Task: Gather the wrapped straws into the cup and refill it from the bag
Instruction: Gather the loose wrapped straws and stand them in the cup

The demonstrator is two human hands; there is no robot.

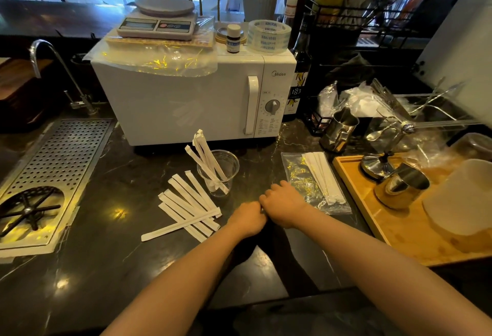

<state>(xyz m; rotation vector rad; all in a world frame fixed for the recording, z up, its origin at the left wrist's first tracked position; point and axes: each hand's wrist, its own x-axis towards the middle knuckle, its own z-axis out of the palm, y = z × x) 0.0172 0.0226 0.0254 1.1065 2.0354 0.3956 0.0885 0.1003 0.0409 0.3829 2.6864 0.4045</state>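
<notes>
Several straws in cup: a clear plastic cup [218,173] stands upright on the dark marble counter [111,263], just in front of the microwave [186,98]; a few wrapped straws [206,158] lean in it, tops tilted to the left.
Loose straws: a scattered pile of wrapped straws [190,206] lies flat on the counter just left of the cup, most running parallel on a diagonal, one long one crossing beneath them.
Bag: a clear bag with gold specks [314,183] lies flat to the right of the cup, more wrapped straws inside it along its right side, its near end close to the right hand.
Left hand: left hand [247,219] rests on the counter below the cup, fingers curled into a loose fist, knuckles touching the right hand.
Right hand: right hand [283,202] sits beside it, fingers also curled under; the view from behind the knuckles hides the fingertips, so I cannot tell whether either hand pinches anything.
Right side: a wooden tray [356,189] carries steel cups and touches the bag's far edge, or nearly so.
Left side: a perforated metal drain grate [61,154] and a tap [50,69].
</notes>
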